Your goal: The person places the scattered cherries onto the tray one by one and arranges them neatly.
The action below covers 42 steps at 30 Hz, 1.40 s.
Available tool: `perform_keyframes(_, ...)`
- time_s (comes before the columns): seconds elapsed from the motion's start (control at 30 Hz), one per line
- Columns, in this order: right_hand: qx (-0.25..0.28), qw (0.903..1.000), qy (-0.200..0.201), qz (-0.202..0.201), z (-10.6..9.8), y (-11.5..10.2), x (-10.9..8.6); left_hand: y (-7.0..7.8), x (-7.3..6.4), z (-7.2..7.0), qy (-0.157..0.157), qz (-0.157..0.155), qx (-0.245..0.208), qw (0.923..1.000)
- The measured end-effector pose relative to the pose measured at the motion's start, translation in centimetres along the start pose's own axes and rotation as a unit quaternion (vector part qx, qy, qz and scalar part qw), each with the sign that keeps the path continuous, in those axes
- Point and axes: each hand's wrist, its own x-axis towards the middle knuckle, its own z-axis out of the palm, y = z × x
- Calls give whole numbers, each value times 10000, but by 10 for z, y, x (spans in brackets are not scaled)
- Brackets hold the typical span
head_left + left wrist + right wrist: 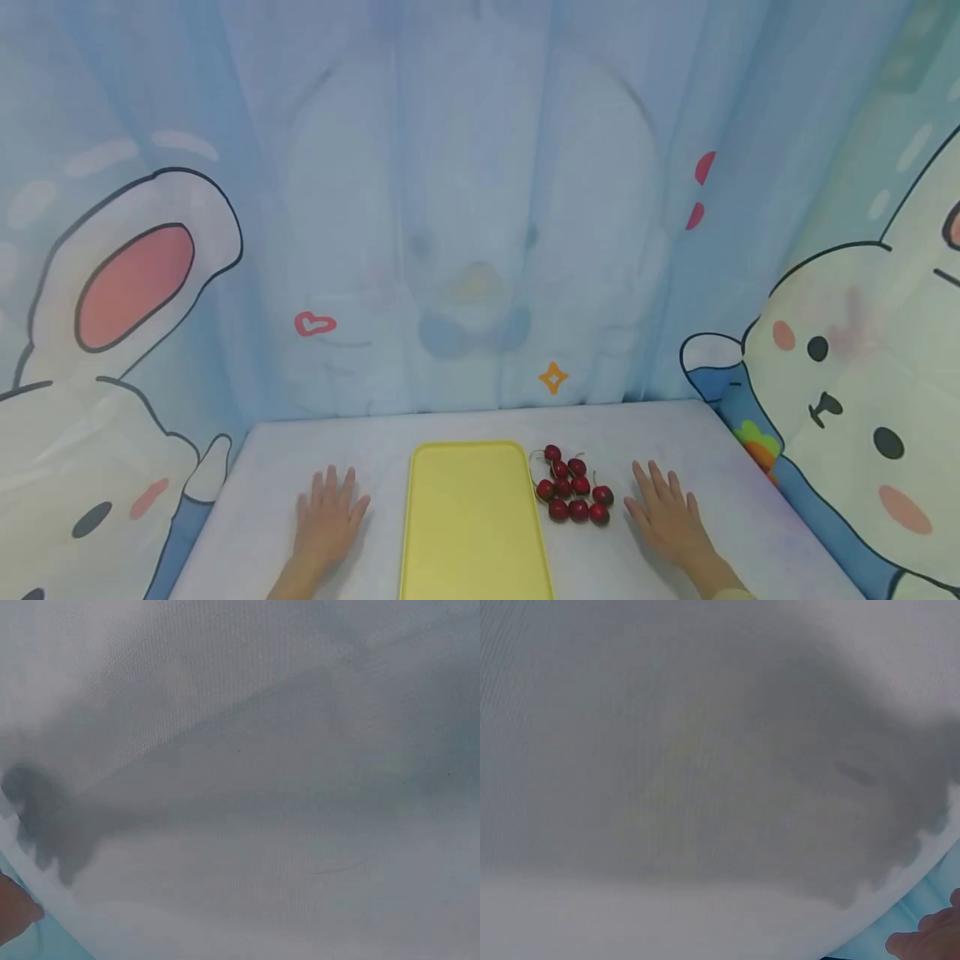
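Note:
My left hand [326,521] is spread flat over the table to the left of a yellow tray [472,525], its fingers straight and holding nothing. On the other side, my right hand [669,517] also has its fingers straight, with nothing in it. Between the tray and the right hand lies a cluster of several dark red cherries [579,510], some with thin stems. Both wrist views show mostly pale cloth and hand shadows; part of the left hand [16,911] and part of the right hand [930,937] appear at the lower corners.
A white cloth covers the table [360,442]. Behind it hangs a blue curtain [480,208] with cartoon figures, reaching down to the table's back edge. Rabbit prints stand at both sides. The tray's near end runs out of the head view.

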Motion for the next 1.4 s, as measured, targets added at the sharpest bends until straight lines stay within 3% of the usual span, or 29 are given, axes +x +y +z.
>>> perform_keyframes(0.13, 75, 10000, 44, -48, -2, -1, -1, 2, 3, 9, 121, 264, -907, 9955)
perform_keyframes(0.3, 210, 9998, -26, -64, -1, -4, -2, 8, 7, 28, -42, 769, -2128, 9741)
perform_keyframes(0.4, 360, 9993, 1, -68, 0, -6, -1, 15, 7, 39, -122, 1187, -2508, 9607)
perform_keyframes(0.5, 650, 9978, 80, -37, 0, -10, 0, 21, 6, 46, -170, 1481, -2612, 9537)
perform_keyframes(0.7, 1390, 9900, 232, 13, 1, -19, 2, 26, 4, 55, -130, 1596, -2399, 9575)
perform_keyframes(0.9, 1789, 9837, 185, 69, 4, -24, 5, 28, 2, 50, 6, 1621, -2306, 9594)
perform_keyframes(1.17, 1834, 9830, -9, 125, 3, -26, 11, 25, 3, 45, -102, 1767, -1934, 9650)
perform_keyframes(1.4, 1825, 9832, -41, 68, 8, -24, 14, 22, 3, 48, -93, 1783, -1981, 9638)
